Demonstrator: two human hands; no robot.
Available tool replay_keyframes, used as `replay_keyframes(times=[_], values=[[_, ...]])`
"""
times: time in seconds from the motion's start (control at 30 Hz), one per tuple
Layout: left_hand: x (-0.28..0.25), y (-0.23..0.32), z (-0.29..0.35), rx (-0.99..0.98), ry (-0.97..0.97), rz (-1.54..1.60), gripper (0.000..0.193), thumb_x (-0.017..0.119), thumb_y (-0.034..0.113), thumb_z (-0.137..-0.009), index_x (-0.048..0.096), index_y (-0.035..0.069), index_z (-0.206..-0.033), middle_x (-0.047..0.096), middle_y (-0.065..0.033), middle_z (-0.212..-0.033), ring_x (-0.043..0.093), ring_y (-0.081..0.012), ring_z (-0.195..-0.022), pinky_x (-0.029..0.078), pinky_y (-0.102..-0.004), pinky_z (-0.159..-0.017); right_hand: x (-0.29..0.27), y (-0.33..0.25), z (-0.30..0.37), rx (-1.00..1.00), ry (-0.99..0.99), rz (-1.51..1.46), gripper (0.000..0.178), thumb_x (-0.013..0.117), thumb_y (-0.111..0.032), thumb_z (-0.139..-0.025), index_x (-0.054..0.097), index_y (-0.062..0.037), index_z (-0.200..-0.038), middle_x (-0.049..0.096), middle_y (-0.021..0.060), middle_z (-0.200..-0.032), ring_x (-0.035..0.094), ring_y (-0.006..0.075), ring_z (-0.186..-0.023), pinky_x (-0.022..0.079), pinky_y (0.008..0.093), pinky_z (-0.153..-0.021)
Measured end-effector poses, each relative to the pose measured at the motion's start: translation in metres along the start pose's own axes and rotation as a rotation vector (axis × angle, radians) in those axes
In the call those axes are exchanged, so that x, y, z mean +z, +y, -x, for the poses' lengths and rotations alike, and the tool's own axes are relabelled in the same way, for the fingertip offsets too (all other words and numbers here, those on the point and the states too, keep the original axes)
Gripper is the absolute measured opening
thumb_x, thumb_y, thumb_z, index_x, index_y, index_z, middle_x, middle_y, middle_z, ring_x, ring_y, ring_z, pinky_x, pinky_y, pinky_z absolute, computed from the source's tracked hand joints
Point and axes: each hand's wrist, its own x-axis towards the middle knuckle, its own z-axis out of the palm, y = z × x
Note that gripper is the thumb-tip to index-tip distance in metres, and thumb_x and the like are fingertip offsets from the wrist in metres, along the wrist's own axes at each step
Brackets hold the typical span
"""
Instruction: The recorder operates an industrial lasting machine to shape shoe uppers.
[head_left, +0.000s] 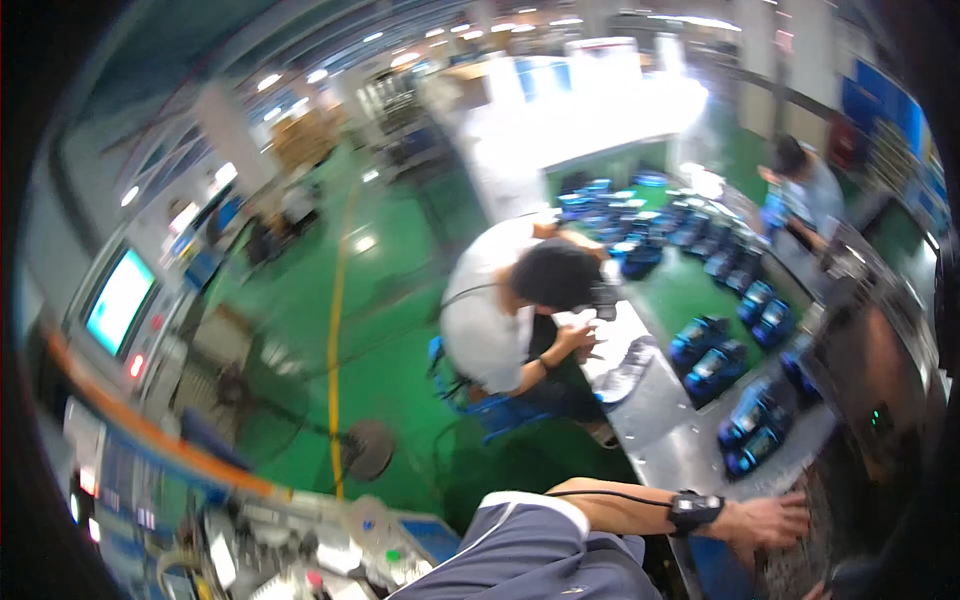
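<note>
At the lower right of the frame, the person's left hand (765,522) reaches out from a dark sleeve (535,535), its fingers lying over or just above a dark, blurred piece (822,505) near the edge of the view. Whether that grip is closed on anything cannot be told. A black band (693,511) circles the wrist, and a thin black cable runs along the forearm. Only a sliver of the right hand (817,591) shows at the bottom right, so its grip cannot be told either.

Just above the left hand, a pair of glossy dark shoe-shaped items (753,432) with a blue sheen rests beside the metal counter (655,425). More such items (705,240) curve away toward the upper right over a green surface (690,300).

Near the centre, a co-worker in a white shirt (485,300) sits on a blue chair (515,415), bent over the counter with hands close together; a grey sole-like piece (627,370) lies near them. Another person (820,195) is at upper right. A lit screen (120,300) stands at the left.
</note>
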Motion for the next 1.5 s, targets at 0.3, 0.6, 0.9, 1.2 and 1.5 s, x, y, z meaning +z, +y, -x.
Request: replay_keyframes(times=[0.3,0.6,0.9,1.2,1.5], values=[[-0.050,0.014,-0.025,-0.108,-0.267,0.077,0.076,0.081,0.033,-0.072,0.052,0.004,-0.136,0.041,-0.0155,-0.150,0.032,-0.0319,-0.143,0.021,-0.0506,-0.118,-0.045,-0.056,0.022,0.241,-0.015,-0.042,0.046,0.060,-0.028,-0.088,0.054,0.0001,-0.123,0.066,0.0249,-0.093,0.066,0.0421,-0.084,0.052,0.0507,-0.074],[-0.145,0.009,-0.123,0.139,-0.661,-0.074,0.053,0.075,0.037,-0.081,0.063,0.007,-0.123,0.062,-0.0108,-0.128,0.053,-0.0279,-0.127,0.026,-0.0537,-0.115,-0.061,-0.054,0.028,0.188,0.246,-0.245,0.049,0.063,-0.030,-0.087,0.054,-0.0027,-0.127,0.065,0.0191,-0.111,0.065,0.0353,-0.096,0.053,0.0449,-0.078],[-0.192,0.005,-0.251,0.265,-0.449,-0.312,0.063,0.083,0.019,-0.068,0.058,0.000,-0.122,0.059,-0.0171,-0.128,0.053,-0.0350,-0.123,0.032,-0.0551,-0.111,-0.058,-0.041,0.029,0.166,0.421,-0.316,0.034,0.069,-0.021,-0.083,0.058,-0.0030,-0.110,0.065,0.0135,-0.090,0.066,0.0296,-0.075,0.053,0.0395,-0.062],[-0.173,0.045,-0.296,0.187,-0.627,-0.247,0.067,0.082,0.017,-0.068,0.056,0.000,-0.126,0.061,-0.0194,-0.127,0.057,-0.0374,-0.119,0.034,-0.0512,-0.112,-0.048,-0.036,0.036,0.165,0.327,-0.296,0.034,0.065,-0.024,-0.086,0.057,-0.0001,-0.108,0.059,0.0120,-0.084,0.061,0.0253,-0.070,0.048,0.0391,-0.055],[-0.164,0.068,-0.290,0.210,-0.663,-0.166,0.067,0.080,0.025,-0.072,0.055,-0.001,-0.129,0.061,-0.0218,-0.125,0.056,-0.0391,-0.119,0.035,-0.0495,-0.111,-0.041,-0.039,0.041,0.171,0.469,-0.382,0.030,0.068,-0.020,-0.083,0.057,-0.0015,-0.103,0.057,0.0130,-0.083,0.060,0.0313,-0.072,0.047,0.0431,-0.061]])
